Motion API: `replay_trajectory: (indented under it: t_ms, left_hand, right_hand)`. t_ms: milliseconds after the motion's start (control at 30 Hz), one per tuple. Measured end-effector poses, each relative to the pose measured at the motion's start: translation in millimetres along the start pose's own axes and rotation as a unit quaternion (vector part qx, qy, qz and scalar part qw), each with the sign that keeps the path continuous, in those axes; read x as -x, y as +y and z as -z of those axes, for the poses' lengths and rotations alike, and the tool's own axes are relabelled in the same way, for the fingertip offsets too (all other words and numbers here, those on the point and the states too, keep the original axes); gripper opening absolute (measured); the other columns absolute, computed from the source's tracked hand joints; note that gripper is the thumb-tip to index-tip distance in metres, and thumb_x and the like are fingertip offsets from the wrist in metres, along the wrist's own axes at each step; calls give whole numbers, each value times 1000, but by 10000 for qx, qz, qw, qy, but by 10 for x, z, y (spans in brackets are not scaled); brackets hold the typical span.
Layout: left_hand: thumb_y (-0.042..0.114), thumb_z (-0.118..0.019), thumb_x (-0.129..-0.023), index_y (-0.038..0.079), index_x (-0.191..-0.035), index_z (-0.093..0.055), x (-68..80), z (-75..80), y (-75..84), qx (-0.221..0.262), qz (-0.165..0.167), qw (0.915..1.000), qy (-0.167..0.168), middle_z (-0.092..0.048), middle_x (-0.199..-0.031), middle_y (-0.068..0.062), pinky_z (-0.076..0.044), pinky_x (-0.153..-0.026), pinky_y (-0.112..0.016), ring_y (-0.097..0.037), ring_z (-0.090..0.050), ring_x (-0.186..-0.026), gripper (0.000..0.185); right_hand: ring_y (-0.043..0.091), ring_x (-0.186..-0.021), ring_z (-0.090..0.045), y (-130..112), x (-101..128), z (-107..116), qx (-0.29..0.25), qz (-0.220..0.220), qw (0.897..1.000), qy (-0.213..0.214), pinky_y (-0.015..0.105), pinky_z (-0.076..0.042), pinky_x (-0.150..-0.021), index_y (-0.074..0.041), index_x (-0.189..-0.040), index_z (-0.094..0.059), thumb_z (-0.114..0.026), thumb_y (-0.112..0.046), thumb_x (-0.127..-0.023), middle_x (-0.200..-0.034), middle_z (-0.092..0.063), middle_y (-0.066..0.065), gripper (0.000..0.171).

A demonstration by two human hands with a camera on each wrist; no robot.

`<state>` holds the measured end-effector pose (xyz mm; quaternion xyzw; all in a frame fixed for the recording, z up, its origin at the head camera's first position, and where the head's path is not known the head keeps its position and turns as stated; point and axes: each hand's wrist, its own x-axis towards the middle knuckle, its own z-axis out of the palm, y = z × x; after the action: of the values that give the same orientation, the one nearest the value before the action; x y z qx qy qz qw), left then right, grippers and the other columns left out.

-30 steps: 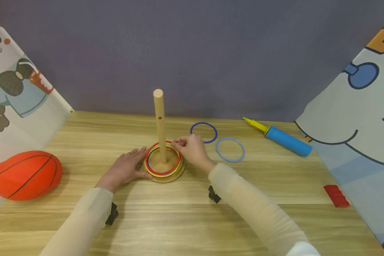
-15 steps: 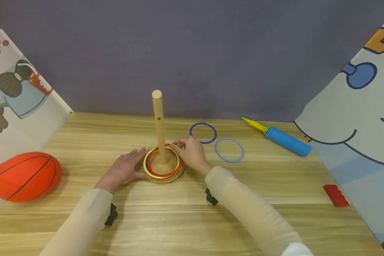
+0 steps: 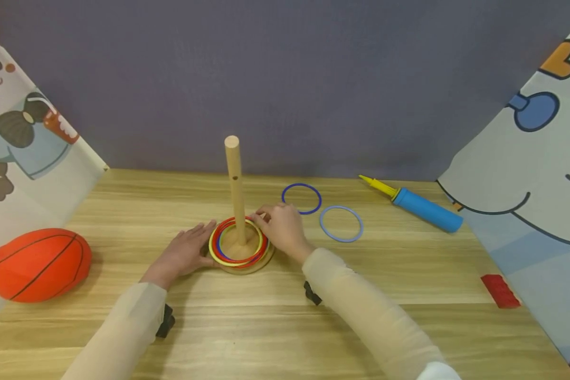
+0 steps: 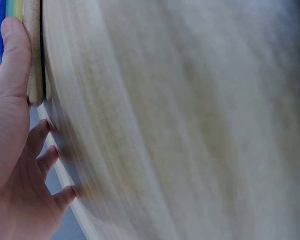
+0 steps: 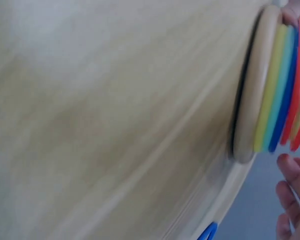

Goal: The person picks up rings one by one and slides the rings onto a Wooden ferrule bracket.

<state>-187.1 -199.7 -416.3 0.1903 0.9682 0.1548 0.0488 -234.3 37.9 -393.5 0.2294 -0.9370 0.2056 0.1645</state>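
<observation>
A wooden peg (image 3: pixel 235 190) stands upright on a round wooden base (image 3: pixel 247 267). Red, yellow and blue rings (image 3: pixel 217 254) lie stacked around the peg on the base. My left hand (image 3: pixel 185 252) lies flat on the table, its thumb (image 4: pixel 12 55) pressed against the base's left edge (image 4: pixel 34 50). My right hand (image 3: pixel 280 228) sits at the stack's far right side and pinches the top red ring between fingertips. In the right wrist view the rings (image 5: pixel 285 85) show edge-on against the base (image 5: pixel 252 90), with curled fingers (image 5: pixel 292 172) beside them.
A dark blue ring (image 3: pixel 301 212) and a light blue ring (image 3: pixel 340 241) lie loose right of the peg. A blue and yellow pump (image 3: pixel 420 207) lies at the back right, a red block (image 3: pixel 500 290) at the right. An orange ball (image 3: pixel 38 264) rests at the left. Printed panels wall both sides.
The ring stack has slid a little to the left on the base under my right hand's fingertips. My left hand has stayed against the base.
</observation>
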Motion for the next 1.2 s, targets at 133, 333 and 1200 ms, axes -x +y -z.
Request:
replay_trajectory:
  t_ms: [133,333,1200]
  left_hand:
    - [57,-69,-66,2,-143,-24,3,2,9,20,13,10000,10,-30,-144,-17,-17,-104,-58,-37,-24,-131,104]
    - [55,-69,-67,3,-143,-23,13,17,16,-1,53,10000,-43,-30,-144,-17,-16,-104,-58,-37,-24,-131,103]
    - [68,-68,-56,1,-143,-20,-17,-15,11,268,-36,9996,-102,-24,-146,-17,-15,-102,-62,-41,-21,-131,120]
  right_hand:
    - [8,-79,-57,122,1,79,-946,-173,9939,-545,26,-45,-71,-21,-92,-72,-61,-38,-85,-77,-66,-11,21]
    - [5,-81,-56,378,49,228,-1860,-290,9760,-1092,26,-46,-72,-17,-98,-71,-67,-33,-82,-83,-64,-12,23]
    - [22,-92,-56,1747,538,848,-1260,-1571,9763,-795,41,-45,-78,-10,-108,-66,-65,-30,-84,-97,-65,4,32]
